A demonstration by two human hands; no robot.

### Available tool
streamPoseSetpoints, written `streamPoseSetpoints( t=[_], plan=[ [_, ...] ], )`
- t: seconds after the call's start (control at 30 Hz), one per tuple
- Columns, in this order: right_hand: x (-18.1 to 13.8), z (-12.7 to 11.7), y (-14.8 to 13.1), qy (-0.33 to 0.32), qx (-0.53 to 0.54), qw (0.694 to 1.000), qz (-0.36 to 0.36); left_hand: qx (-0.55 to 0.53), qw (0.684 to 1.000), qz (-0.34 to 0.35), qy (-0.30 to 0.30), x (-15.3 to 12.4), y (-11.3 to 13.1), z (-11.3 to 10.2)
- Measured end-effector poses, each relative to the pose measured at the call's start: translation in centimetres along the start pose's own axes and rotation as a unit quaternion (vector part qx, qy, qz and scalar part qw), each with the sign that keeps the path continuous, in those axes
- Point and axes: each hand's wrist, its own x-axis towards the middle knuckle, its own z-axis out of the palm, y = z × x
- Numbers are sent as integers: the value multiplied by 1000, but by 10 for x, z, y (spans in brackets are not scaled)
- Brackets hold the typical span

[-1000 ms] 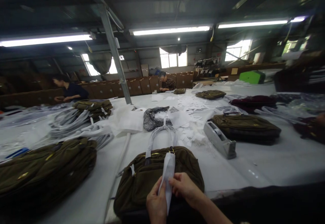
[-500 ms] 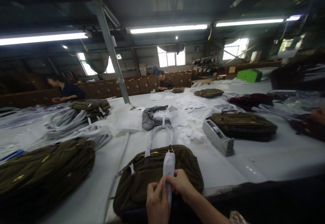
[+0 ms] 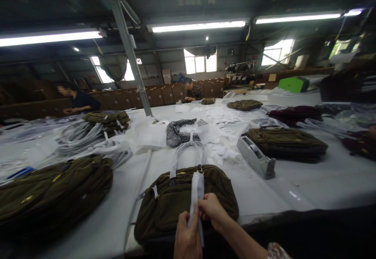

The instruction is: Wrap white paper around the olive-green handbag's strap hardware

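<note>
One white strip, lying down the front of one olive bag at the table's near edge; narrower than a second ago, so its fold looks nearer closed. One left hand, upright, fingers gripping the strip low. One right hand, pinching just above, forearm slanting from lower right.

The white table carries olive bags, paper scraps, a tape dispenser.

An olive bag lies at six o'clock, a narrow white strip running toward six across its front.
</note>
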Motion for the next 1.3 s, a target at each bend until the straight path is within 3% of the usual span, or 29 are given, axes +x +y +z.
streamPoseSetpoints(
  t=[0.17,0.27,0.33,0.43,0.53,0.6,0.73,0.83,1.03,1.2,1.3],
  plan=[
    [-5,-3,-4,-37,51,998,20,85,995,34,-31,1,-2,-4],
    [-6,-4,0,-53,16,998,-33,119,992,13,-49,0,7,-9],
    [-4,-4,4,-45,-21,996,-68,86,994,-13,-59,4,17,-18],
    [0,-6,7,-40,-32,996,-68,-73,988,-99,-98,20,26,-39],
    [0,-7,5,-54,-17,997,-60,-255,924,-273,-86,44,20,-56],
    [-1,-8,3,-57,-8,997,-57,-333,875,-342,-79,56,12,-55],
    [0,-9,6,-54,15,997,-55,-421,807,-362,-202,59,9,-30],
    [3,-11,10,-57,39,996,-54,-481,763,-378,-208,50,17,-13],
    [6,-14,10,-70,51,996,-18,-475,804,-323,-151,37,21,-12],
    [7,-14,9,-73,63,995,-2,-505,786,-328,-137,36,21,-13],
    [9,-16,12,-79,74,994,3,-490,798,-332,-118,36,22,-8]
  ],
)
